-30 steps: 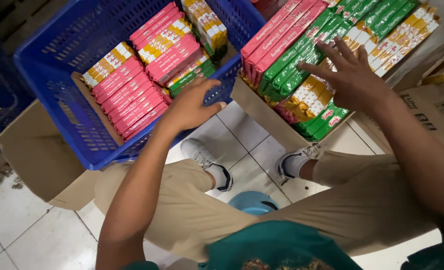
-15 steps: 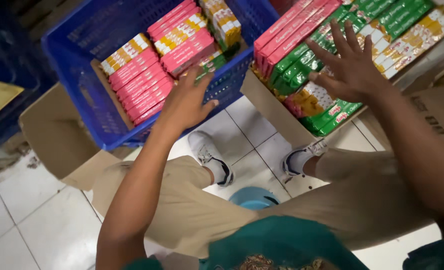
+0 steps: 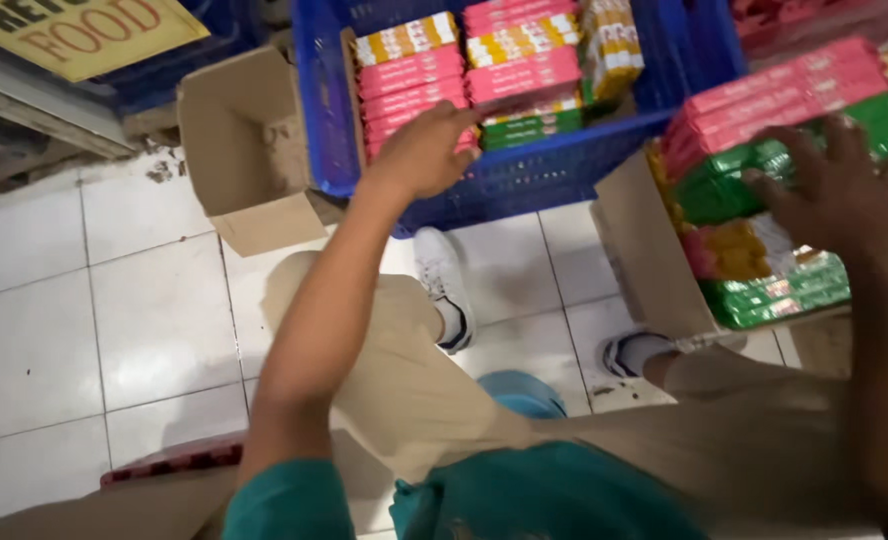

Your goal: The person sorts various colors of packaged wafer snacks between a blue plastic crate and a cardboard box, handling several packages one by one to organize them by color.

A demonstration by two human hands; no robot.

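My left hand reaches over the near rim of a blue plastic crate, index finger stretched toward pink snack packs stacked inside; it holds nothing. Beside those lie more pink, yellow and green packs. My right hand rests spread flat on green packs in an open cardboard box at the right, which also holds pink packs in rows.
An empty cardboard box leans against the crate's left side. A yellow sign sits top left. My bent legs in tan trousers and white shoes are on the white tiled floor.
The view has swung so crate and boxes sit higher and further right. My left hand has risen from the crate's rim toward the pink packs. My right hand stays spread on the box's packs.
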